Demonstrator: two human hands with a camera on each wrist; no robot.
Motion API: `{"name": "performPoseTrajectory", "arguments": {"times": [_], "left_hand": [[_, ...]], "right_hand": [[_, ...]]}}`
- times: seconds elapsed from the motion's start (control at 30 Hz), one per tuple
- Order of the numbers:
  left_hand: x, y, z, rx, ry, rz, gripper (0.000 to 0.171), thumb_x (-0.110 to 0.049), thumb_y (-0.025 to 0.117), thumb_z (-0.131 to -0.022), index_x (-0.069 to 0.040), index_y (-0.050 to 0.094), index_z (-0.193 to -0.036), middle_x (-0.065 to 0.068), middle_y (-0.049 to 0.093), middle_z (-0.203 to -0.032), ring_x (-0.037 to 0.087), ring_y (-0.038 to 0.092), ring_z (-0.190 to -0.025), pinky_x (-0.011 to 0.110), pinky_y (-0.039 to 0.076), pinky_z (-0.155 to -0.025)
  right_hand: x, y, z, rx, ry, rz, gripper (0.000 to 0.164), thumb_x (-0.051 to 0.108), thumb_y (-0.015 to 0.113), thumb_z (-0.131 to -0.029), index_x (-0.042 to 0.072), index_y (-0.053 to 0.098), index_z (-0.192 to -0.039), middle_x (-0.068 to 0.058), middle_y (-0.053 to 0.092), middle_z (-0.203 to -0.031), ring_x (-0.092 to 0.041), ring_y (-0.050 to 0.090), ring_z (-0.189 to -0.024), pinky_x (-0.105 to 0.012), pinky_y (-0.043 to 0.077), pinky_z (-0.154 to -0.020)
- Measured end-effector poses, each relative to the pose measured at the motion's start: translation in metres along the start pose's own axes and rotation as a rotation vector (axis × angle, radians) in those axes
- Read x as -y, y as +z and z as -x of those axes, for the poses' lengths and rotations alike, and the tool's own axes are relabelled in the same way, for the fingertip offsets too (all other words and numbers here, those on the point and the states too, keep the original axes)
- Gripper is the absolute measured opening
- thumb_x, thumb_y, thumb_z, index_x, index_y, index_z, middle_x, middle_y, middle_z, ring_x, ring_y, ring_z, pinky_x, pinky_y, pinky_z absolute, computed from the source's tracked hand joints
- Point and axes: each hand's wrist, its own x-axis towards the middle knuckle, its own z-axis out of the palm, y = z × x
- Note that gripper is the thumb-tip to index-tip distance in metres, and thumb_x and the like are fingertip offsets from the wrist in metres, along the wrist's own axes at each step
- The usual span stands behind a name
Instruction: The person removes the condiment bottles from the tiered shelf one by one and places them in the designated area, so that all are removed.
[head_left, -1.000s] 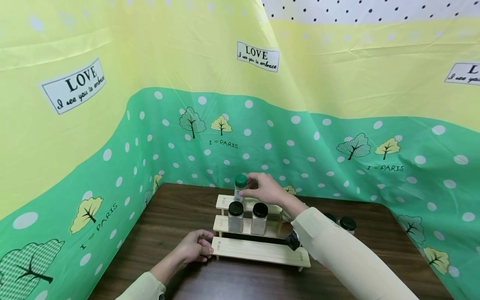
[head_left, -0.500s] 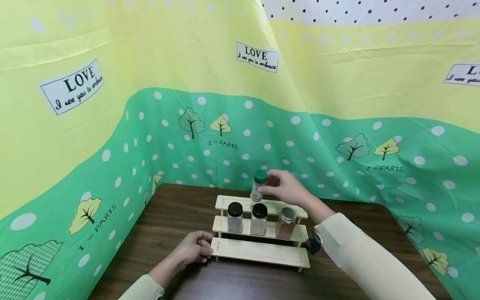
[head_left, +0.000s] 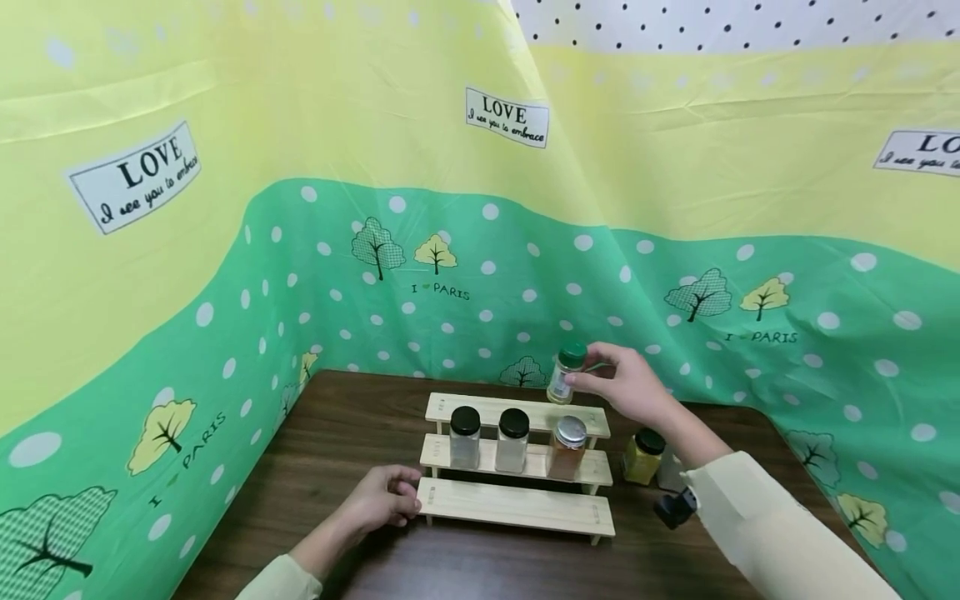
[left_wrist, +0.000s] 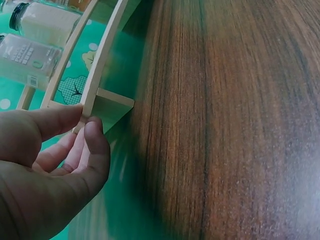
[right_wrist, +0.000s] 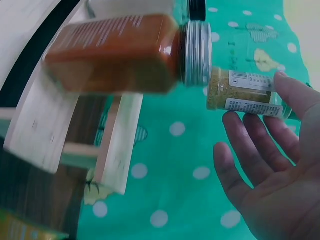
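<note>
In the head view my right hand (head_left: 628, 385) holds a small spice jar (head_left: 562, 382) with a green lid above the right part of the top tier of a wooden rack (head_left: 517, 504). The right wrist view shows thumb and fingers pinching this jar (right_wrist: 245, 92), which has yellowish-brown contents and white labels. My left hand (head_left: 382, 497) pinches the left end of the rack's lowest tier; thumb and forefinger meet at its corner (left_wrist: 89, 105). On the middle tier stand two black-lidded jars (head_left: 465, 442) (head_left: 512, 443) and a silver-lidded jar (head_left: 567, 450) with reddish-brown contents.
Right of the rack, a black-lidded jar with yellow contents (head_left: 643, 458) stands on the dark wooden table (head_left: 300, 467). Another jar (head_left: 671, 473) beside it is partly hidden by my right arm. A green and yellow printed cloth (head_left: 450, 292) hangs behind and at the left.
My right hand has carried the green-lidded jar rightwards along the top tier, from its left end to its right part. The left hand has stayed at the rack's lowest tier.
</note>
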Motion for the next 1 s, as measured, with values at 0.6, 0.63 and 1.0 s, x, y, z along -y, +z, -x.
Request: {"name": "performPoseTrajectory", "arguments": {"times": [0.6, 0.63, 1.0], "left_hand": [[0.003, -0.003, 0.001, 0.025, 0.002, 0.004, 0.06, 0.014, 0.072, -0.078, 0.015, 0.052, -0.135, 0.014, 0.06, -0.099, 0.019, 0.067, -0.076, 0.036, 0.06, -0.067], [0.003, -0.003, 0.001, 0.025, 0.004, 0.004, 0.06, 0.014, 0.072, -0.078, 0.015, 0.052, -0.135, 0.014, 0.06, -0.099, 0.019, 0.067, -0.076, 0.036, 0.06, -0.067], [0.002, -0.003, 0.001, 0.022, 0.002, -0.007, 0.059, 0.012, 0.072, -0.078, 0.014, 0.053, -0.134, 0.015, 0.061, -0.099, 0.02, 0.066, -0.076, 0.036, 0.06, -0.067]], "right_hand": [[-0.053, -0.06, 0.06, -0.135, 0.126, 0.087, 0.037, 0.037, 0.073, -0.096, 0.005, 0.066, -0.113, -0.014, 0.066, -0.113, -0.006, 0.07, -0.088, -0.03, 0.061, -0.07], [-0.058, -0.064, 0.065, -0.145, 0.131, 0.093, 0.037, 0.037, 0.073, -0.096, 0.004, 0.066, -0.112, -0.013, 0.066, -0.112, -0.005, 0.07, -0.088, -0.03, 0.061, -0.07], [-0.106, -0.097, 0.107, -0.22, 0.288, 0.196, 0.042, 0.044, 0.07, -0.097, 0.004, 0.064, -0.108, -0.006, 0.069, -0.102, -0.006, 0.067, -0.08, -0.03, 0.061, -0.067]]}}
